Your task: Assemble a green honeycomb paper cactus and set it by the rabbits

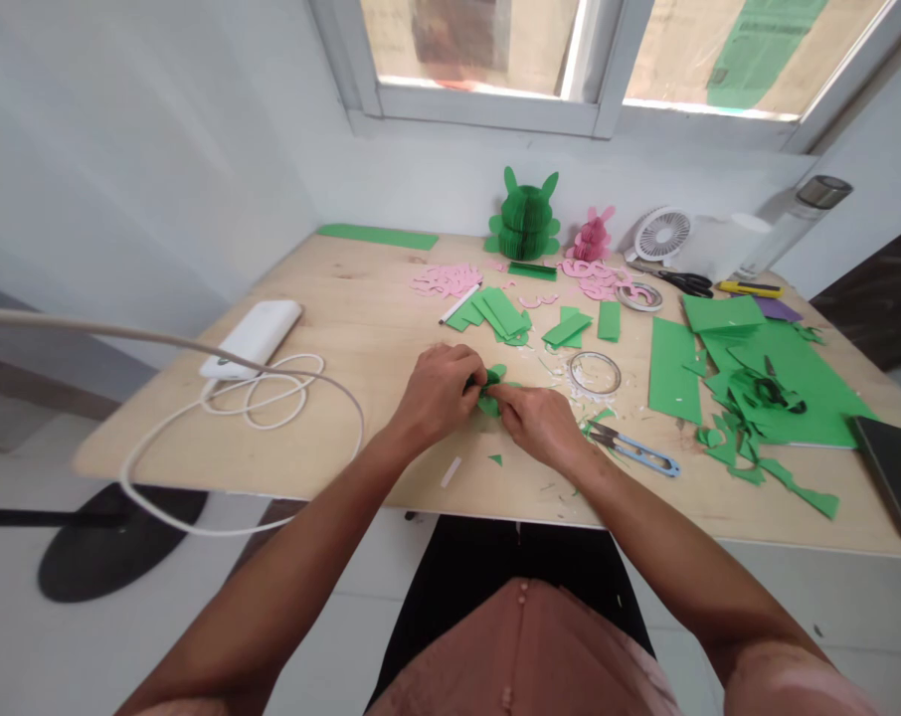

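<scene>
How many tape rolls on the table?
2. One clear tape roll lies flat mid-table, just right of the right hand. The other tape roll lies farther back near the black scissors. Paper piles could hide more.

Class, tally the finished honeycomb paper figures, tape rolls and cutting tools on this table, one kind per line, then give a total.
Honeycomb paper figures: 2, a green one and a pink one
Tape rolls: 2
Cutting tools: 2, black scissors and blue snips
Total: 6
</scene>
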Demonstrator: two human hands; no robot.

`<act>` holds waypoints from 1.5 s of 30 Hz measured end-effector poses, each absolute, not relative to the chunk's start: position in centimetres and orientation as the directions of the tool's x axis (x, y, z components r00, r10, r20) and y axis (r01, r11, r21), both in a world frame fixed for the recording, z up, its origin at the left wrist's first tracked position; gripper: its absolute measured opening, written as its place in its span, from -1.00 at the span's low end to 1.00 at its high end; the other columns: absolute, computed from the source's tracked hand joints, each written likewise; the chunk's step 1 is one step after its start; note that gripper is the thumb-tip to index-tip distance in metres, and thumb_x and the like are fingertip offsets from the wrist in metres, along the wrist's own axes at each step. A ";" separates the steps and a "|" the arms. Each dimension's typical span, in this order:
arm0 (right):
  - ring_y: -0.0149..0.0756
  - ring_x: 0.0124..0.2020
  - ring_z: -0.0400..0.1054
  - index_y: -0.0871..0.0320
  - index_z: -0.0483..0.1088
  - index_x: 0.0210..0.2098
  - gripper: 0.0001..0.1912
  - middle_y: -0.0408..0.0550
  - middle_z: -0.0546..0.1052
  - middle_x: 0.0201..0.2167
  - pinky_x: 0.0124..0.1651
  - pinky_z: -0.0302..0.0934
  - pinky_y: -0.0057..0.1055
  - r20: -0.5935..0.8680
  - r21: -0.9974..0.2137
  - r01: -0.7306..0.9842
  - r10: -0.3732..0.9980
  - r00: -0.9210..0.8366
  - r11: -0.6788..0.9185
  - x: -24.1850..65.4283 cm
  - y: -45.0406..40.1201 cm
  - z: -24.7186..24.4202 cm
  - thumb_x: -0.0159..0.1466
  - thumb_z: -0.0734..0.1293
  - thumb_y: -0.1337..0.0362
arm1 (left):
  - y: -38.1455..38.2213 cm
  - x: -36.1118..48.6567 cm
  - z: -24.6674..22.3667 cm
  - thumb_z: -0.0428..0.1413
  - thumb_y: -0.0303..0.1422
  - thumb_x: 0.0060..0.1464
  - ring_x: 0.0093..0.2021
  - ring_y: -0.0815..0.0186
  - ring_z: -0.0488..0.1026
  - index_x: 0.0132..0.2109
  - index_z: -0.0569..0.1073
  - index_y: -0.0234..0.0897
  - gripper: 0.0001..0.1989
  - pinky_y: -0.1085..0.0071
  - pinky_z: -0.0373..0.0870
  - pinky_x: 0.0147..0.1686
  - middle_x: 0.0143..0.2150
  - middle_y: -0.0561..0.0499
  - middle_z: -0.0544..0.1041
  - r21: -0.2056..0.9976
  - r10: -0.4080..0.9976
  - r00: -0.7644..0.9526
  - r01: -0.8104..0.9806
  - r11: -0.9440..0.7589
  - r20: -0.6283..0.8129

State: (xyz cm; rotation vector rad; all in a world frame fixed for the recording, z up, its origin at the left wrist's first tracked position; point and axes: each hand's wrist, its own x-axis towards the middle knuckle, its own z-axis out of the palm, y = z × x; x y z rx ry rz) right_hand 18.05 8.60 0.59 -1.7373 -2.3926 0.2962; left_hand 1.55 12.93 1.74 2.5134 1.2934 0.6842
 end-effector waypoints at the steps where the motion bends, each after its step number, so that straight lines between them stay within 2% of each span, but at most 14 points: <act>1: -0.19 -0.20 0.49 -0.02 0.37 0.07 -0.62 -0.05 0.61 -0.16 -0.27 0.17 -0.39 0.020 -0.261 0.916 0.950 -0.310 0.305 18.1 8.6 0.6 0.33 0.11 0.32 | 12.9 1.5 1.8 0.04 -0.57 -0.06 -0.21 0.21 0.42 -0.41 0.40 -0.24 -0.86 0.22 0.33 -0.12 -0.25 -0.03 0.52 0.406 0.813 0.500 0.704 -0.583 0.300; 12: -0.22 -0.17 0.48 -0.03 0.35 0.10 -0.61 -0.07 0.58 -0.06 -0.26 0.18 -0.42 0.032 -0.270 0.898 0.936 -0.352 0.347 18.4 8.7 0.3 0.34 0.12 0.31 | 13.4 1.2 1.8 0.03 -0.55 -0.09 -0.27 0.24 0.42 -0.42 0.39 -0.22 -0.87 0.26 0.33 -0.18 -0.33 0.01 0.51 0.414 0.796 0.517 0.680 -0.606 0.316; 19: -0.22 -0.16 0.46 -0.03 0.36 0.07 -0.62 -0.09 0.58 -0.09 -0.29 0.16 -0.44 0.062 -0.274 0.887 0.927 -0.370 0.372 18.5 8.8 0.2 0.30 0.15 0.35 | 13.6 1.2 1.9 0.03 -0.53 -0.09 -0.27 0.24 0.43 -0.42 0.39 -0.23 -0.88 0.28 0.34 -0.20 -0.34 0.01 0.51 0.432 0.803 0.518 0.677 -0.596 0.296; 24: -0.22 -0.17 0.47 -0.01 0.36 0.06 -0.62 -0.09 0.58 -0.12 -0.29 0.15 -0.44 0.066 -0.272 0.892 0.932 -0.357 0.361 18.4 8.6 0.4 0.30 0.15 0.36 | 13.3 1.1 2.3 0.01 -0.54 -0.06 -0.24 0.23 0.44 -0.39 0.40 -0.23 -0.87 0.24 0.34 -0.12 -0.31 0.01 0.52 0.429 0.782 0.540 0.655 -0.622 0.311; 29: -0.21 -0.21 0.47 0.03 0.36 0.04 -0.64 -0.07 0.60 -0.17 -0.30 0.14 -0.44 0.056 -0.265 0.897 0.935 -0.351 0.353 18.3 8.6 0.4 0.29 0.15 0.37 | 12.7 0.3 2.3 0.07 -0.53 -0.07 -0.08 0.18 0.44 -0.33 0.42 -0.22 -0.86 0.17 0.29 0.01 -0.15 0.00 0.54 0.412 0.741 0.590 0.618 -0.670 0.319; 34: -0.21 -0.21 0.47 0.05 0.36 0.01 -0.66 -0.07 0.60 -0.20 -0.31 0.11 -0.44 0.022 -0.253 0.901 0.933 -0.358 0.352 18.3 8.8 0.2 0.29 0.14 0.36 | 12.2 -0.1 1.6 0.09 -0.53 -0.06 0.04 0.09 0.38 -0.28 0.44 -0.21 -0.83 0.04 0.23 0.08 -0.02 -0.07 0.50 0.238 0.663 0.648 0.624 -0.744 0.375; 39: -0.21 -0.20 0.47 0.05 0.33 0.04 -0.64 -0.06 0.59 -0.18 -0.29 0.11 -0.43 0.028 -0.272 0.899 0.936 -0.350 0.344 18.3 8.9 0.0 0.29 0.14 0.36 | 11.9 0.3 0.9 0.05 -0.55 0.00 0.07 0.09 0.38 -0.25 0.45 -0.22 -0.82 -0.03 0.14 0.15 -0.02 -0.08 0.52 0.056 0.595 0.662 0.645 -0.762 0.456; 45: -0.21 -0.21 0.47 0.07 0.35 -0.01 -0.68 -0.05 0.59 -0.20 -0.29 0.10 -0.42 0.034 -0.287 0.893 0.936 -0.351 0.346 18.2 9.0 -0.1 0.28 0.14 0.36 | 11.9 0.4 -0.1 0.06 -0.49 0.09 0.08 0.08 0.38 -0.30 0.47 -0.21 -0.88 -0.06 0.13 0.17 -0.03 -0.06 0.53 -0.078 0.497 0.667 0.636 -0.768 0.555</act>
